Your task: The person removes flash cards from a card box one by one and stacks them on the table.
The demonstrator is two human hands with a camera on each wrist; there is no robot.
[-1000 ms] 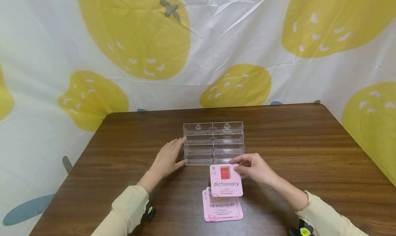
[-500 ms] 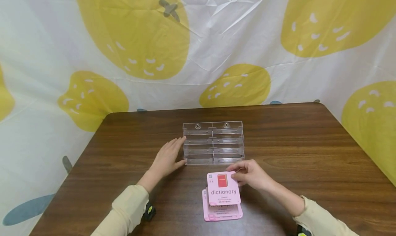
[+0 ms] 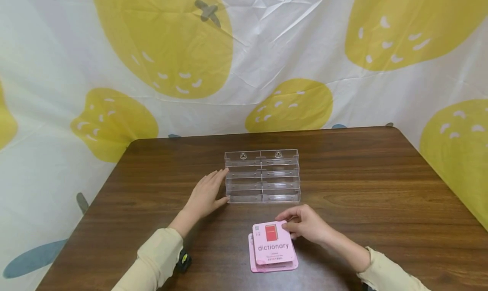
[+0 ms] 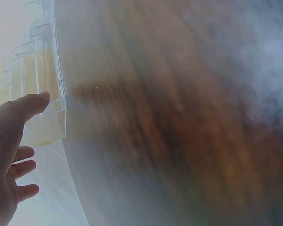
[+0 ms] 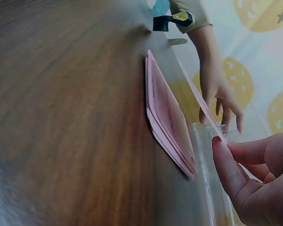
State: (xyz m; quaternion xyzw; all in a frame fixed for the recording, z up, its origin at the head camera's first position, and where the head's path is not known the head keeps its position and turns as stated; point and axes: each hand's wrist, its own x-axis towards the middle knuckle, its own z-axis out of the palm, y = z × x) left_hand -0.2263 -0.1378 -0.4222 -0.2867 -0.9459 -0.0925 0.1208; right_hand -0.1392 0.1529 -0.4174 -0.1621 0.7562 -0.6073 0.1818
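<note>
Between thumb and fingers, my right hand [image 3: 308,225] pinches the upper right corner of a pink card [image 3: 273,255] printed "dictionary" with a red book. The right wrist view shows this card [image 5: 200,100] held apart above a small stack of pink cards [image 5: 167,113]. From the head, it covers most of that stack [image 3: 252,263]. My left hand [image 3: 203,196] rests at the left side of a clear plastic rack [image 3: 262,176] with tiers in two columns. Its straight fingers and thumb touch the rack's edge, and the left wrist view shows the thumb [image 4: 37,102] against the plastic.
The rack stands mid-table on a dark wooden table [image 3: 362,176], with the card stack in front of it. Behind the table's far edge hangs a white cloth [image 3: 236,49] with yellow fruit prints. A black device [image 3: 184,260] is strapped at my left wrist.
My right hand has drawn the dictionary card back from the rack's front, down and slightly left, over the stack, hiding the "newspaper" card. The left hand and the rack stay in place.
</note>
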